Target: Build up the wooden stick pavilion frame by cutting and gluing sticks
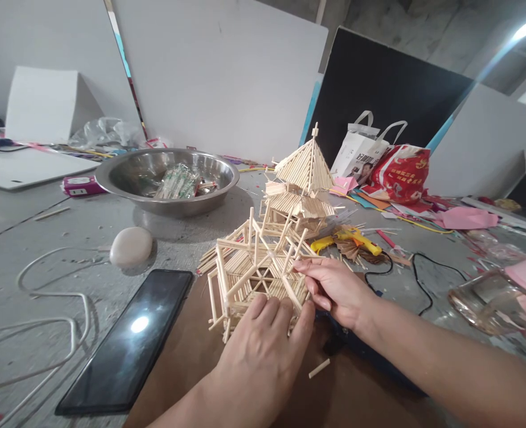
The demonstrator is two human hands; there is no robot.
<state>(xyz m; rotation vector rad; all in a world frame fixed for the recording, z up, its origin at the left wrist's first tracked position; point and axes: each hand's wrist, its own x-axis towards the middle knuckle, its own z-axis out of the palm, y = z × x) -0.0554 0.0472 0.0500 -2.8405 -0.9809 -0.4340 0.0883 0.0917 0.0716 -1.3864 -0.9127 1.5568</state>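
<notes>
A model frame of pale wooden sticks (245, 261) stands in front of me, with a latticed top and posts. My left hand (263, 351) is closed over its near edge, the fingertips hidden behind the knuckles. At the model's right side, my right hand (334, 288) pinches a thin stick between thumb and forefinger, against an upright post. Whether that stick is fixed to the model, I cannot tell. Just behind stands a tiered stick pagoda (305, 169) with a pointed roof. A short loose stick (319, 368) lies on the brown board (178, 362) below my right wrist.
A yellow glue gun (347, 239) with a black cord lies right of the model. To the left are a black phone (129, 342), a white puck-shaped device (131, 247) and a steel basin (169, 205) holding packets. Bags, coloured paper and a glass jar (490, 303) are at right.
</notes>
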